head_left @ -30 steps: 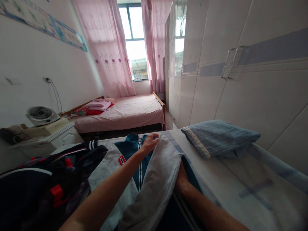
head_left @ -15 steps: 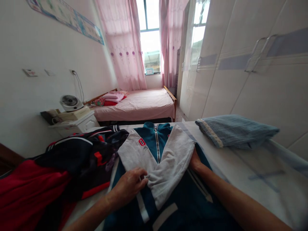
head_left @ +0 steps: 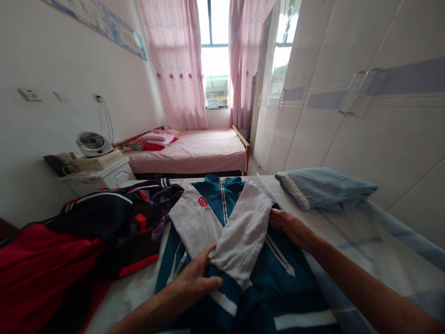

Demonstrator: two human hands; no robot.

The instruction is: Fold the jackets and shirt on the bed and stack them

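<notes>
Your left hand [head_left: 198,273] is open over the jacket [head_left: 234,243] at the frame's lower centre; your right hand [head_left: 290,226], fingers extended, touches its pale right-side sleeve [head_left: 248,218]. Folded blue cloth [head_left: 328,188] lies centre right.

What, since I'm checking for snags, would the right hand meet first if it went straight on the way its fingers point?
Most likely the light-grey fabric sleeve folded over the teal zip-up jacket. The right hand points at its edge; whether they touch is unclear.
</notes>
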